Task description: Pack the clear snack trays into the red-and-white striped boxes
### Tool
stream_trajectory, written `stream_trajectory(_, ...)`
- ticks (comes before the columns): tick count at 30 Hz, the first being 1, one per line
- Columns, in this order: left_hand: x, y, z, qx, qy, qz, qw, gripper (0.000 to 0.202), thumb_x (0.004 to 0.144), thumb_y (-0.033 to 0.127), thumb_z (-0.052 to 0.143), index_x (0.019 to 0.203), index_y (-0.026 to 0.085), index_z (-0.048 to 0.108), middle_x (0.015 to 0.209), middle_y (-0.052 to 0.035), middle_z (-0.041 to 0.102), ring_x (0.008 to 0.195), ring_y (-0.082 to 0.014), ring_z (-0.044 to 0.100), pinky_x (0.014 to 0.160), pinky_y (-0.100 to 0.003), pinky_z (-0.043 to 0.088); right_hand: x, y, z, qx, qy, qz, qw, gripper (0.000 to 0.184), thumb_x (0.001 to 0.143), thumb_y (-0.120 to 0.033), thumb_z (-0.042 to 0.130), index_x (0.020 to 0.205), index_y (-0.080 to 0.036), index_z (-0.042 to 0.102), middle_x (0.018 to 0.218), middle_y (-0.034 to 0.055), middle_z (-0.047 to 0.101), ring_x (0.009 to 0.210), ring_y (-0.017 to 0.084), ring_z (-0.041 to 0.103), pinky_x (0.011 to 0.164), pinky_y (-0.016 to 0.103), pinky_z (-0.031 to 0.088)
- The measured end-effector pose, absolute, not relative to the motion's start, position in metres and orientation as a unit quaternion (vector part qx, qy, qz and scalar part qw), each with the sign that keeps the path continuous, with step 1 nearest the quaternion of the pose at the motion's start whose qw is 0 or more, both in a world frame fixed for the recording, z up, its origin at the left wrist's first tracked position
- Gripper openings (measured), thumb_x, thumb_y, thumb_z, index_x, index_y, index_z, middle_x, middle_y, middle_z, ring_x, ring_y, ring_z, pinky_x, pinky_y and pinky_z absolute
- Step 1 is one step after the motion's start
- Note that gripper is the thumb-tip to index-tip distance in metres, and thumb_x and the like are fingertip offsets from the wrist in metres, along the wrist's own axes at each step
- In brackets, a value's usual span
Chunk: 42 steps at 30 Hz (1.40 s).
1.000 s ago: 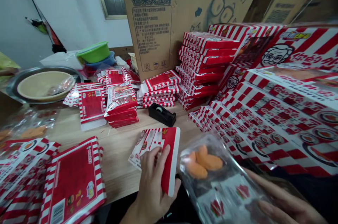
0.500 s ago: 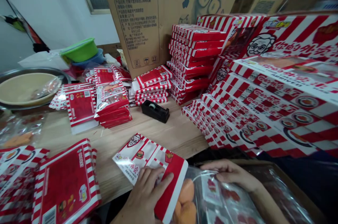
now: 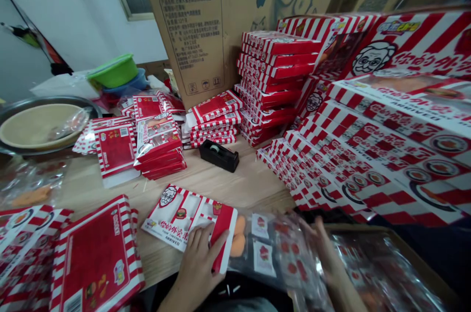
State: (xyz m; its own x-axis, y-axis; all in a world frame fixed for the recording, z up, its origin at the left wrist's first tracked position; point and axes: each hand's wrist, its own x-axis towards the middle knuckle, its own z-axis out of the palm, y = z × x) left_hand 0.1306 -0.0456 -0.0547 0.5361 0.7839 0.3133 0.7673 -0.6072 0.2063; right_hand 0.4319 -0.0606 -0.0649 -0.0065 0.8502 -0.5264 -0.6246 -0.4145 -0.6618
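Note:
A flat red-and-white striped box [image 3: 217, 233] with clear windows lies tilted near the table's front edge. My left hand [image 3: 200, 258] grips it, fingers across its printed front and thumb along the red end. At the box's right end is a clear plastic pack [image 3: 279, 248], its left part against or inside the opening; I cannot tell which. Orange nugget-like pieces [image 3: 238, 238], white sachets [image 3: 263, 258] and reddish pieces show through the plastic. My right hand [image 3: 327, 253] is at the pack's right end, its fingers smeared by motion.
An open carton [image 3: 390, 253] of similar packs stands at right. Striped boxes [image 3: 331, 155] rise behind it. A black tape dispenser [image 3: 219, 156] sits mid-table. More boxes [image 3: 95, 258] lie at front left, and a basin [image 3: 44, 123] stands at far left.
The box has shifted slightly left and up with my left hand. The plastic pack now lies flatter, lined up with the box's end. My right hand has moved to the pack's far end.

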Motion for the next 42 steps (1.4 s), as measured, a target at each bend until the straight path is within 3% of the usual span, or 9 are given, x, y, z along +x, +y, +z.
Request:
stream_trajectory(4,0.15,-0.044,-0.055,0.842,0.511,0.161,0.058,0.065,0.07,0.029,0.073,0.131,0.026,0.052,0.128,-0.0177,0.055,0.11,-0.0355,0.056,0.094,-0.054,0.042,0.391,-0.097,-0.077,-0.418,-0.035,0.682,0.598,0.067,0.058,-0.085,0.052,0.093,-0.031,0.072,0.111,0.0096,0.069,0.111,0.034,0.058,0.092,0.056,0.044)
stream_trajectory(7,0.158,-0.042,-0.03,0.834,0.515,0.077,0.182,0.072,0.075,0.039,0.068,0.139,0.016,0.042,0.14,-0.0235,0.045,0.125,-0.0391,0.046,0.097,-0.054,0.042,0.347,-0.1,-0.078,-0.4,-0.037,0.651,0.644,0.039,0.064,-0.063,0.072,0.085,-0.031,0.072,0.113,0.0048,0.069,0.115,0.028,0.056,0.098,0.051,0.042)
stream_trajectory(11,0.154,-0.024,0.01,0.835,0.467,0.034,0.288,0.055,0.088,0.01,0.04,0.142,0.018,0.037,0.133,-0.0143,0.056,0.119,-0.0231,0.055,0.094,-0.036,0.048,0.316,-0.076,-0.057,-0.455,-0.063,0.648,0.608,0.03,0.066,-0.036,0.08,0.091,-0.022,0.072,0.099,0.0062,0.074,0.102,0.028,0.065,0.088,0.041,0.051)
stream_trajectory(14,0.15,0.001,0.016,0.837,0.495,0.053,0.227,0.058,0.082,0.0,0.037,0.132,0.025,0.05,0.119,-0.0098,0.062,0.113,-0.0234,0.056,0.095,-0.039,0.045,0.31,-0.061,-0.044,-0.461,-0.059,0.643,0.609,0.027,0.062,-0.031,0.081,0.084,-0.018,0.073,0.09,0.0054,0.075,0.09,0.028,0.069,0.078,0.037,0.056)
stream_trajectory(18,0.143,0.035,0.001,0.8,0.575,0.076,0.156,0.06,0.075,0.001,0.044,0.134,0.012,0.046,0.129,-0.02,0.052,0.123,-0.032,0.045,0.103,-0.054,0.032,0.297,-0.058,-0.049,-0.461,-0.058,0.633,0.619,0.036,0.057,-0.032,0.084,0.089,-0.018,0.073,0.09,0.0052,0.075,0.089,0.027,0.069,0.076,0.036,0.056)
stream_trajectory(24,0.137,0.054,0.016,0.794,0.576,0.129,0.142,0.06,0.064,0.0,0.048,0.121,0.018,0.056,0.111,-0.0106,0.064,0.107,-0.0267,0.056,0.096,-0.043,0.04,0.293,-0.056,-0.04,-0.551,-0.183,0.534,0.614,0.036,0.067,-0.037,0.076,0.098,-0.017,0.073,0.1,0.0077,0.073,0.102,0.03,0.064,0.086,0.038,0.053)
stream_trajectory(28,0.14,0.049,0.051,0.764,0.6,0.216,0.097,0.052,0.066,0.007,0.051,0.117,0.013,0.052,0.116,-0.0136,0.06,0.111,-0.0277,0.052,0.099,-0.043,0.038,0.306,-0.033,0.013,-0.526,-0.192,0.456,0.692,0.04,0.071,-0.038,0.073,0.105,-0.017,0.071,0.102,0.0091,0.073,0.097,0.029,0.066,0.083,0.039,0.054)
stream_trajectory(33,0.14,0.033,0.069,0.783,0.497,0.311,0.21,0.052,0.069,0.018,0.057,0.12,0.017,0.047,0.113,-0.0098,0.064,0.1,-0.023,0.062,0.088,-0.037,0.049,0.301,-0.011,0.074,-0.461,-0.218,0.389,0.767,0.039,0.071,-0.036,0.074,0.106,-0.018,0.07,0.103,0.0088,0.072,0.097,0.026,0.067,0.089,0.039,0.052)
stream_trajectory(42,0.145,0.029,0.035,0.568,0.638,0.516,0.065,0.041,0.069,0.024,0.058,0.108,0.018,0.046,0.092,-0.009,0.067,0.082,-0.0251,0.067,0.072,-0.037,0.054,0.315,-0.013,0.077,-0.458,-0.35,0.443,0.687,0.038,0.07,-0.034,0.075,0.105,-0.019,0.071,0.097,0.01,0.073,0.104,0.029,0.064,0.093,0.043,0.049)
